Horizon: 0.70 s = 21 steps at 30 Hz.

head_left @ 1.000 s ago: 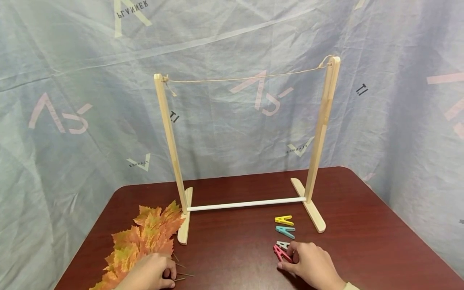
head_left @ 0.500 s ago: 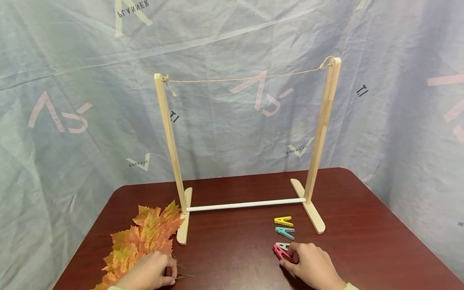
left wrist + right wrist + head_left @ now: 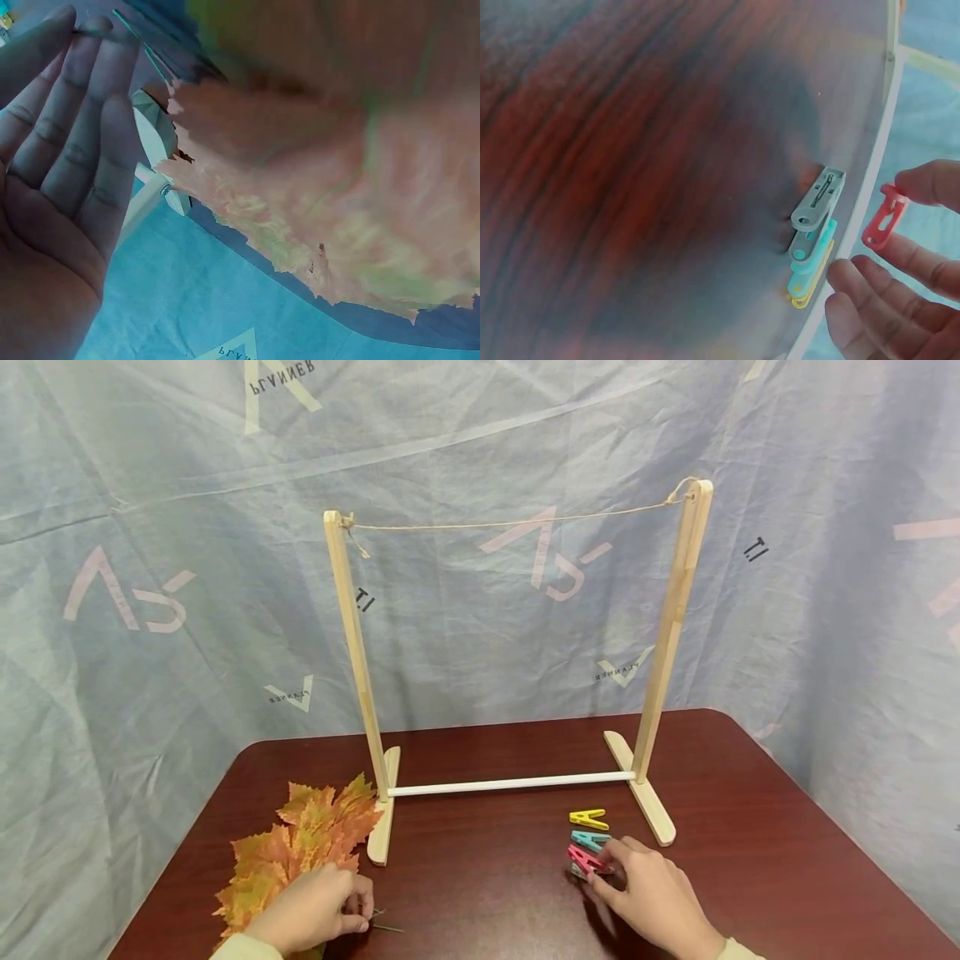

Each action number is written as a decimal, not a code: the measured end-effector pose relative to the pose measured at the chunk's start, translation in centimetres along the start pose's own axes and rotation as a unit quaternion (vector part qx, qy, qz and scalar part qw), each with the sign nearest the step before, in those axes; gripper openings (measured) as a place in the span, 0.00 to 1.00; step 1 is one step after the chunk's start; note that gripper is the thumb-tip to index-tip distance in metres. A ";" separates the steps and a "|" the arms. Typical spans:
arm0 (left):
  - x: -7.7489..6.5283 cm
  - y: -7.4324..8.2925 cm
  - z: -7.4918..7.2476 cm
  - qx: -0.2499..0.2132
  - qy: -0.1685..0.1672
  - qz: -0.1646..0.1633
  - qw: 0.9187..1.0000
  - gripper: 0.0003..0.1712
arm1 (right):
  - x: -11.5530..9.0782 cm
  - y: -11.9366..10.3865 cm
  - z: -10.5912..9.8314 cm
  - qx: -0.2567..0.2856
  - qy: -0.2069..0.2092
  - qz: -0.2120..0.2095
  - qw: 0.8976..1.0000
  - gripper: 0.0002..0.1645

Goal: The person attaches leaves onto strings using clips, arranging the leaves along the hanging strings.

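Observation:
My right hand (image 3: 660,893) pinches a red clothespin (image 3: 585,860) between thumb and forefinger. In the right wrist view the red clothespin (image 3: 885,219) is held off the table, beside a grey clothespin (image 3: 817,196). A light blue clothespin (image 3: 591,840) and a yellow one lie in line behind it. On the left, orange and green artificial maple leaves (image 3: 266,852) form an overlapping pile. My left hand (image 3: 322,906) is over their stem side, pinching a thin stem (image 3: 94,34) between thumb and fingertips. A large leaf (image 3: 352,187) fills much of the left wrist view.
A wooden stand (image 3: 351,618) with two posts rises from the dark red table (image 3: 480,860). A thin string (image 3: 510,522) is tied between the post tops, and a white bar (image 3: 510,784) joins them low down. Grey printed cloth (image 3: 465,635) hangs behind.
My right hand has raised the red clothespin and moved it away from me, now overlapping the grey one in the head view. The left hand has shifted slightly up and right at the stems.

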<state>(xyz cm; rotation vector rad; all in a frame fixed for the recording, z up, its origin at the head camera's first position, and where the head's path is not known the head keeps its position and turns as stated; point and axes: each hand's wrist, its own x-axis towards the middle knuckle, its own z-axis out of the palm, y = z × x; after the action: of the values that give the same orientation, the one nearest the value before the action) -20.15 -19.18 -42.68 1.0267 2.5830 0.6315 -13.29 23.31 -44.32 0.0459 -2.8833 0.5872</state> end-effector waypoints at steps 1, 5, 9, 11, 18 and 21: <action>0.0 0.0 0.0 0.002 0.001 0.000 1.000 0.13 | 0.1 0.0 -0.1 0.006 0.001 0.000 1.000 0.12; 0.2 0.2 -0.2 0.004 0.005 -0.003 1.000 0.12 | 0.5 -0.1 -0.3 0.039 0.002 0.004 0.999 0.10; 0.4 0.3 -0.6 0.004 0.016 -0.002 1.000 0.11 | 1.0 -0.2 -0.6 0.059 0.017 -0.014 0.998 0.09; 0.5 0.5 -0.9 0.003 0.021 -0.001 1.000 0.10 | 1.3 -0.3 -0.7 0.062 0.031 -0.029 0.997 0.09; 1.0 1.7 -2.1 -0.044 0.030 -0.007 0.999 0.10 | 2.4 -0.7 -1.6 0.072 0.084 -0.097 0.989 0.10; 1.4 2.5 -2.6 -0.059 0.043 -0.013 0.997 0.10 | 3.0 -0.9 -2.1 0.083 0.101 -0.116 0.985 0.12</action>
<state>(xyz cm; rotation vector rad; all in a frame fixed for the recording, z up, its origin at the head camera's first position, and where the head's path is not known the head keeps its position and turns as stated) -20.78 -17.39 -39.34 0.9456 2.5934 0.8275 -15.74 23.34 -41.53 0.3220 -2.5796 0.7377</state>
